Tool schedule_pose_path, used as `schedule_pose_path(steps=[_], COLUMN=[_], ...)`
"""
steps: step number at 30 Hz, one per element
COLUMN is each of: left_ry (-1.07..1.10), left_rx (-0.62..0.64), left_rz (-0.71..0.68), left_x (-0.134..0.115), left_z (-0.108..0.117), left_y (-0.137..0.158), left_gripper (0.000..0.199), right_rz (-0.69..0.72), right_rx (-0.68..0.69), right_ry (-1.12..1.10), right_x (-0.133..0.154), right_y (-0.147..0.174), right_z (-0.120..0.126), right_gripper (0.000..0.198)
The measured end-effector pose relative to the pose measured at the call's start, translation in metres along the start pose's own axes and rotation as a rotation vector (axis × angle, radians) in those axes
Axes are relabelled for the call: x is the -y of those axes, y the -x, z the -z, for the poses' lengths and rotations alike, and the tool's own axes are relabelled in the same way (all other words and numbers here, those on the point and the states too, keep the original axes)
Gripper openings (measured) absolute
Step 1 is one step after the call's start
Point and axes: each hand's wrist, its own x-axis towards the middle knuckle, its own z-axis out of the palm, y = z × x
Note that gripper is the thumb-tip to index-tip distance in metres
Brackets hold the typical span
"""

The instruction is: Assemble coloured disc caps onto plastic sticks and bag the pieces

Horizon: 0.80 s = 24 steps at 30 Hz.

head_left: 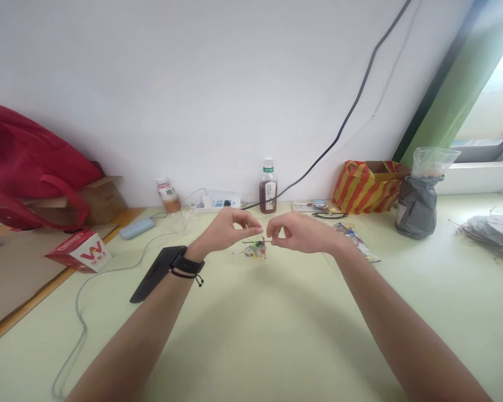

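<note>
Side by side over the table, both my hands have their fingertips drawn in close to each other. My left hand, with a black watch on the wrist, brings thumb and forefinger together; anything between them is too small to make out. Opposite it, my right hand pinches the end of a thin dark stick that runs leftward below the left fingertips. Just beneath lies a little pile of small coloured pieces, with red, green and clear bits. Its separate parts are blurred.
Along the wall stand a dark drink bottle, a half-full bottle and a striped bag. A black tablet lies by my left wrist, a colourful packet beyond my right forearm. A red box and grey cable are left.
</note>
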Motion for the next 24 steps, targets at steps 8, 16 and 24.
schedule_pose_path(steps=[8, 16, 24], left_ry=[0.065, 0.212, 0.425], left_rx=[-0.04, -0.14, -0.151], left_rz=[0.005, -0.022, -0.022], left_x=[-0.005, -0.008, -0.007], left_z=[0.001, -0.009, -0.018], left_y=[0.0, -0.002, -0.003], left_gripper=[0.029, 0.027, 0.027], right_rz=[0.008, 0.025, 0.049], right_rx=[-0.093, -0.077, -0.152], right_ry=[-0.03, -0.007, -0.036], right_x=[0.004, 0.011, 0.006], right_y=[-0.004, -0.003, -0.006], right_z=[-0.003, -0.004, -0.001], right_gripper=[0.009, 0.011, 0.015])
